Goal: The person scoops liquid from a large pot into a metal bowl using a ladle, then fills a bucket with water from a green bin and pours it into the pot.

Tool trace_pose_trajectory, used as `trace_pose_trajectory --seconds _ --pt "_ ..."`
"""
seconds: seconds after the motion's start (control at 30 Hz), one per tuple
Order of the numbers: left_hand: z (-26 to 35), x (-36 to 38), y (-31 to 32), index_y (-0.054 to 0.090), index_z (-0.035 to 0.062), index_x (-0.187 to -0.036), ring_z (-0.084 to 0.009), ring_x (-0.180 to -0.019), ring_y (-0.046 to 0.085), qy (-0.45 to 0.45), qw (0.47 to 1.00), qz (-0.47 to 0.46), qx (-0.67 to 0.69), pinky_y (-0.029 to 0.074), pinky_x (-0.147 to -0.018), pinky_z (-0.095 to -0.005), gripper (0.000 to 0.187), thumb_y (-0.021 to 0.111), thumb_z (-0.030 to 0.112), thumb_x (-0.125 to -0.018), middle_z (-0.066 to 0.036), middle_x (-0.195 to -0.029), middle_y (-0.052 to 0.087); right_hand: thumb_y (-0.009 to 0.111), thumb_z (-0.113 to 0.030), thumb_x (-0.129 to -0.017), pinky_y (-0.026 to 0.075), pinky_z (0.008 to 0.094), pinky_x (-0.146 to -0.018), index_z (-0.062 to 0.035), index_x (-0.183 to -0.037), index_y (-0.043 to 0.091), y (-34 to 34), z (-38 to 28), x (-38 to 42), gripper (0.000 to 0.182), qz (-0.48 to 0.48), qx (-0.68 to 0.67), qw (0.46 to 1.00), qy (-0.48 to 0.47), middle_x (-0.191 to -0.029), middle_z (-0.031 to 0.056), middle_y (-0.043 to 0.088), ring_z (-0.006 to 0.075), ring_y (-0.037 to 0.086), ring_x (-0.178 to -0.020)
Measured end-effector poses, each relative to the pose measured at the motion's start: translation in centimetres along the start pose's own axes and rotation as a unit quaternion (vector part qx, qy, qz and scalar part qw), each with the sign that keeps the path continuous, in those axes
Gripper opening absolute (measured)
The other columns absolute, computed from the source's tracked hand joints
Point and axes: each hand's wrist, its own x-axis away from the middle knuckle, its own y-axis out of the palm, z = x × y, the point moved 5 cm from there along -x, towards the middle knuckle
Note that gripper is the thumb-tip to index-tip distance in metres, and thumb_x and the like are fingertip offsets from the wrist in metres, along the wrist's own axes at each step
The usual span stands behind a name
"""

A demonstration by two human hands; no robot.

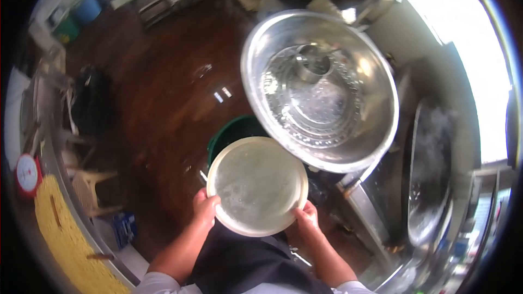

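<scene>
The person is holding a round pale plate (pixel 257 186) flat in front of the body with both hands, over a green bucket (pixel 231 133) standing on the dark wet floor (pixel 163 92). This looks like a washing step: the plate's face is looking wet and filmy, and just beyond its far rim a large steel basin (pixel 348 147) of water is sitting. The next move would probably call for tilting or dipping the plate without letting the slick rim slip. The left hand (pixel 206 209) is curling over the plate's near-left edge, and the right hand (pixel 306 222) is pinching the near-right edge, thumb on top.
</scene>
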Motion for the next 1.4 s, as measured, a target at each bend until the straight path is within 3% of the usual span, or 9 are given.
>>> trace_pose_trajectory --seconds 0.1,0.23,0.53,0.6,0.7,0.87,1.1,1.27,1.4 --pt "3.6 2.4 0.8 0.057 -0.0008 -0.090 -0.0140 -0.066 0.055 0.025 0.999 -0.043 0.012 0.046 -0.061 -0.0264 0.027 0.048 -0.005 -0.065 -0.005 -0.079 0.058 0.055 0.000 -0.074 0.052 0.0288 -0.069 0.0006 -0.101 0.062 0.1 -1.6 3.8 0.028 0.000 -0.049 0.998 -0.026 -0.088 0.0059 0.068 0.0148 0.064 -0.073" --pt "5.9 5.4 2.8 0.056 -0.0019 -0.088 -0.0164 -0.071 0.057 0.014 0.994 -0.105 0.017 0.046 -0.063 -0.0269 0.027 0.049 -0.008 -0.063 -0.007 -0.081 0.058 0.061 -0.006 -0.075 0.048 0.0250 -0.054 -0.0036 -0.098 0.063 -2.0 0.3 8.3 0.024 0.068 -0.079 0.994 -0.006 -0.080 0.0029 0.066 0.0109 0.060 -0.061" --pt "-2.0 10.5 8.6 0.055 -0.0017 -0.088 -0.0191 -0.073 0.058 -0.059 0.973 -0.201 -0.101 0.047 -0.063 -0.0292 0.028 0.051 -0.010 -0.062 -0.009 -0.081 0.059 0.063 -0.006 -0.073 0.046 0.0244 -0.061 -0.0008 -0.102 0.063 -10.6 9.9 16.7 0.029 0.146 -0.164 0.976 -0.002 -0.086 0.0044 0.066 0.0125 0.060 -0.071" --pt "-4.2 13.1 11.2 0.055 -0.0022 -0.089 -0.0187 -0.073 0.058 -0.061 0.962 -0.226 -0.140 0.047 -0.064 -0.0295 0.028 0.051 -0.010 -0.062 -0.009 -0.083 0.060 0.063 -0.008 -0.072 0.040 0.0218 -0.047 -0.0023 -0.093 0.064 -13.6 11.9 19.5 0.022 0.222 -0.211 0.952 -0.013 -0.072 0.0017 0.064 0.0086 0.054 -0.055" --pt "-7.4 17.6 15.7 0.055 -0.0029 -0.090 -0.0199 -0.075 0.059 -0.075 0.938 -0.272 -0.204 0.048 -0.065 -0.0294 0.027 0.051 -0.010 -0.064 -0.010 -0.084 0.060 0.063 -0.006 -0.073 0.041 0.0218 -0.047 -0.0030 -0.092 0.063 -18.1 12.9 25.0 0.019 0.260 -0.244 0.934 0.004 -0.074 0.0025 0.065 0.0088 0.055 -0.054" --pt "-11.2 25.4 24.8 0.056 -0.0043 -0.092 -0.0210 -0.077 0.061 -0.116 0.893 -0.398 -0.178 0.050 -0.069 -0.0309 0.027 0.053 -0.011 -0.066 -0.012 -0.086 0.062 0.066 -0.010 -0.079 0.047 0.0221 -0.048 -0.0015 -0.097 0.061 -25.8 8.8 35.5 0.021 0.313 -0.281 0.906 -0.042 -0.077 0.0045 0.065 0.0094 0.058 -0.055" --pt "-12.1 37.3 40.9 0.058 -0.0035 -0.093 -0.0216 -0.076 0.064 -0.198 0.741 -0.625 -0.143 0.052 -0.068 -0.0321 0.022 0.059 -0.002 -0.071 -0.012 -0.087 0.064 0.060 -0.012 -0.084 0.052 0.0223 -0.047 0.0039 -0.104 0.056 -33.2 -0.6 46.3 0.026 0.433 -0.308 0.823 -0.201 -0.081 0.0103 0.066 0.0131 0.062 -0.056" --pt "-17.1 40.1 53.1 0.059 -0.0007 -0.095 -0.0255 -0.074 0.064 -0.371 0.651 -0.653 -0.107 0.054 -0.071 -0.0386 0.020 0.058 0.004 -0.076 -0.012 -0.085 0.063 0.061 -0.020 -0.087 0.054 0.0220 -0.050 0.0025 -0.094 0.055 -37.6 -8.8 47.5 0.024 0.486 -0.254 0.789 -0.279 -0.079 0.0117 0.067 0.0149 0.065 -0.058" --pt "-21.0 41.3 61.5 0.060 -0.0011 -0.101 -0.0272 -0.085 0.065 -0.369 0.621 -0.691 -0.032 0.054 -0.078 -0.0392 0.024 0.057 0.011 -0.080 -0.014 -0.093 0.065 0.063 -0.027 -0.086 0.053 0.0230 -0.053 0.0023 -0.104 0.054 -40.6 -16.8 44.0 0.035 0.529 -0.188 0.785 -0.260 -0.085 0.0125 0.068 0.0176 0.068 -0.065"
